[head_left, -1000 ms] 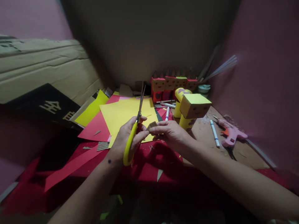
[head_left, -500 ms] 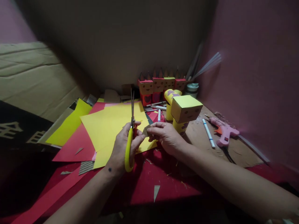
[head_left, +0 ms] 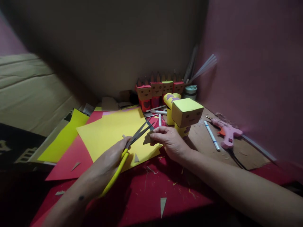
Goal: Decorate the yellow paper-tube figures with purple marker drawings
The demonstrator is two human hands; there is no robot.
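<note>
My left hand [head_left: 113, 153] is closed on yellow-handled scissors [head_left: 123, 157], whose parted blades point up and to the right. Between the thumb and fingers of my right hand [head_left: 169, 138] is a small cut piece of cardboard [head_left: 148, 138], just right of the blade tips. A triangular cardboard scrap [head_left: 136, 158] lies on the yellow paper [head_left: 111, 126] under my hands. Close behind my right hand stands a cardboard-headed figure [head_left: 187, 113] with a yellow top and a drawn face.
Several similar box-headed figures [head_left: 144, 93] line the back wall. On the right, a pink glue gun [head_left: 227, 130] and a marker [head_left: 211, 135] lie on a cardboard sheet [head_left: 201, 151]. Red paper [head_left: 68, 157] lies left; another scrap [head_left: 163, 206] is near the front edge.
The scissors have swung from upright to leaning right, and my left hand has moved left, away from the cardboard piece. A triangular scrap now shows on the yellow paper.
</note>
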